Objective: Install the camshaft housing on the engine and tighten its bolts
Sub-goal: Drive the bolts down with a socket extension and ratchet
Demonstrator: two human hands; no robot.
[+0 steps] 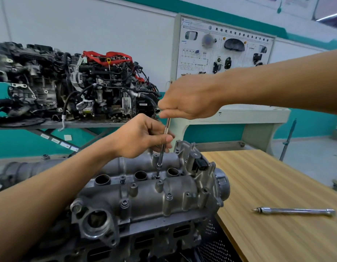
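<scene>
Both hands, right hand (190,97) and left hand (141,137), pinch the extension bar (163,142) in their fingers; tilting toward 1 o'clock, it could slip off the bolt (157,176).

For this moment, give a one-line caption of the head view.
Both hands steady a long socket extension on a bolt atop the camshaft housing; left hand below, right hand on top.

The right hand (190,99) grips a wrench (163,140) top; the left hand (139,137) pinches its shaft, tip on a bolt (157,176) in the housing (154,193). A spare bar (294,211) lies on the tabletop (268,176).
</scene>
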